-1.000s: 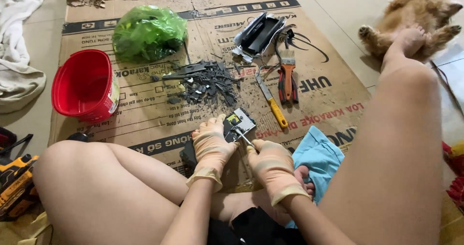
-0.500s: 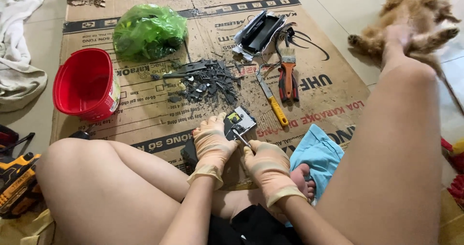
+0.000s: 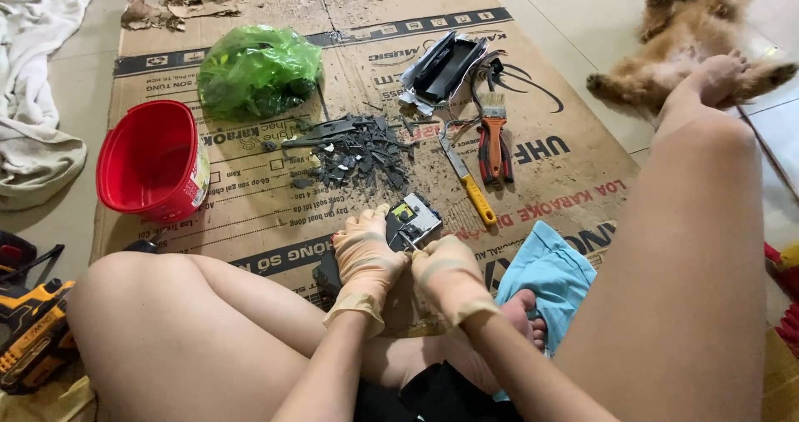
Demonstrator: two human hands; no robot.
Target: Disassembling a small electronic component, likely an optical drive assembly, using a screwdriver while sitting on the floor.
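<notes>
Both my hands wear thin tan gloves. My left hand point(image 3: 364, 258) presses down on a small dark electronic device point(image 3: 409, 220) with an exposed green-and-metal inside, lying on the cardboard sheet point(image 3: 250, 214) between my legs. My right hand point(image 3: 445, 272) is closed around a thin metal tool point(image 3: 404, 236) whose tip touches the device. Part of the device is hidden under my left hand.
A pile of dark broken pieces point(image 3: 354, 151), a yellow-handled screwdriver point(image 3: 468, 181), orange pliers point(image 3: 494, 143), a brush and black casing parts point(image 3: 441, 68) lie ahead. A red bucket point(image 3: 150, 162) and green bag point(image 3: 256, 71) sit left, a blue cloth point(image 3: 549, 272) right. A furry dog point(image 3: 678, 35) lies by my foot.
Both hands stay on the device with only slight shifts. The dog at my right foot has rolled and moved its legs.
</notes>
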